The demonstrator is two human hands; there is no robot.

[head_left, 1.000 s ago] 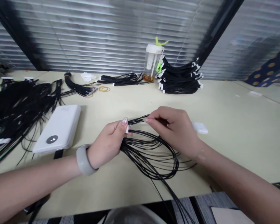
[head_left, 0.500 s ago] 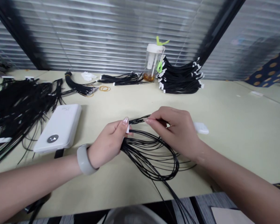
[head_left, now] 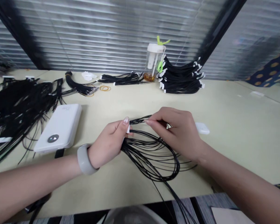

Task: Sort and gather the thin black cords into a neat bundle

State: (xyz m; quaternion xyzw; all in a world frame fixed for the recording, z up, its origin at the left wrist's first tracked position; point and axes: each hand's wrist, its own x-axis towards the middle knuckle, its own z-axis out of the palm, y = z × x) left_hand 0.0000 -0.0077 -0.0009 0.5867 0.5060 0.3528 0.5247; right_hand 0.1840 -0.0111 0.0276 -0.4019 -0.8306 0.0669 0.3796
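My left hand [head_left: 109, 143] is closed around a bundle of thin black wires [head_left: 154, 155] and pinches a small white connector [head_left: 128, 128] at its top under the thumb. The wires loop out over the table towards the front edge. My right hand [head_left: 177, 130] is closed in a pinch on the loose wire ends [head_left: 140, 119] just right of the connector. A grey bangle [head_left: 84, 160] sits on my left wrist.
A white power bank [head_left: 59, 127] lies left of my hands, beside a large tangle of black wires [head_left: 16, 105]. At the back stand a clear bottle [head_left: 152, 62], a stack of bundled wires [head_left: 180, 79], smaller bundles [head_left: 123, 78] and rubber bands [head_left: 105, 88]. A small white case [head_left: 202, 128] lies behind my right hand.
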